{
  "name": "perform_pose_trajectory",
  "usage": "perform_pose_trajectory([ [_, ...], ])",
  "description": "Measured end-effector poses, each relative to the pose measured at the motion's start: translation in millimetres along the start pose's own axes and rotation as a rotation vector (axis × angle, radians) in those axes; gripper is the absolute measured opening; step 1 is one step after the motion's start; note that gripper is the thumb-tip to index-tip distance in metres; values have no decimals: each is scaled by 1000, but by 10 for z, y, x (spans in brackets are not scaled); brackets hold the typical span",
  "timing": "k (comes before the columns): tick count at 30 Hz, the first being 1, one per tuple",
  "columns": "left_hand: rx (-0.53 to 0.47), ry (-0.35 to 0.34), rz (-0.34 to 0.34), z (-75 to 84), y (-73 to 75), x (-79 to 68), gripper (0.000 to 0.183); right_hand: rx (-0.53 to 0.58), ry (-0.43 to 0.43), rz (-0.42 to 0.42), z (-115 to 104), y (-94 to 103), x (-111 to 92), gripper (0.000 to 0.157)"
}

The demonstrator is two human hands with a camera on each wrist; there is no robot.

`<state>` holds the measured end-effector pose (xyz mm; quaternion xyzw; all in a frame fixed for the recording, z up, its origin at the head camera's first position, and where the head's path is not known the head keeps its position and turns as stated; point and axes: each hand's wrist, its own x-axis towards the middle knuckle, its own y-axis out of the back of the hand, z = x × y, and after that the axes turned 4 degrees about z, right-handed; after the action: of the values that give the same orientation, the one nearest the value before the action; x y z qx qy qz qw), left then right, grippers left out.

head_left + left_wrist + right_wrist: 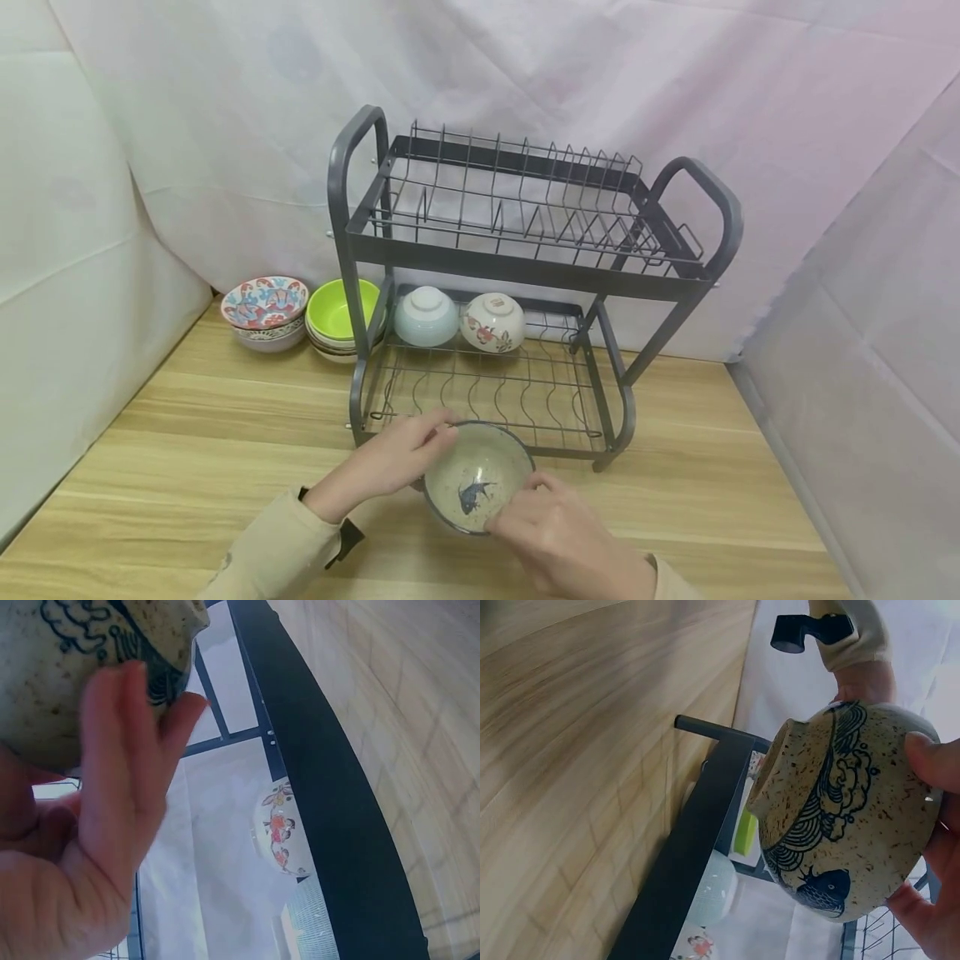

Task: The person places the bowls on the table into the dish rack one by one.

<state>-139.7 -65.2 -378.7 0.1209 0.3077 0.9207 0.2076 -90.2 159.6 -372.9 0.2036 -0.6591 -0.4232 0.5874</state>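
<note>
A speckled bowl (480, 462) with a dark rim and a blue fish inside is held between both hands, in front of the rack. Its outside (855, 802), seen in the right wrist view, bears blue waves and a fish. My left hand (393, 458) grips the bowl's left side, with fingers along the outer wall (45, 697) in the left wrist view. On the right-hand rim, my right hand (555, 529) pinches the wall between thumb and fingers. The bowl's mouth faces up toward the head camera, and its foot is clear of the wooden table (247, 467).
A dark two-tier dish rack (525, 267) stands behind the hands. On its lower tier, a pale blue bowl (426, 317) and a floral bowl (492, 323) sit upside down. Left of it are a stack topped by a patterned bowl (265, 302) and one topped by a green bowl (333, 308).
</note>
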Motion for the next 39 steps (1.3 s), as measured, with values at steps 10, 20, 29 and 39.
perform_pose_trajectory([
  [10,191,1,268,-43,186,33,33,89,-103,154,179,-30,-28,5],
  [20,493,136,585,-360,470,28,35,501,-395,303,371,-27,-93,8],
  [29,497,173,573,-483,456,45,26,937,-773,543,566,-18,-143,29],
  [39,496,96,635,-547,425,18,21,1238,-1218,952,890,-18,5,28],
])
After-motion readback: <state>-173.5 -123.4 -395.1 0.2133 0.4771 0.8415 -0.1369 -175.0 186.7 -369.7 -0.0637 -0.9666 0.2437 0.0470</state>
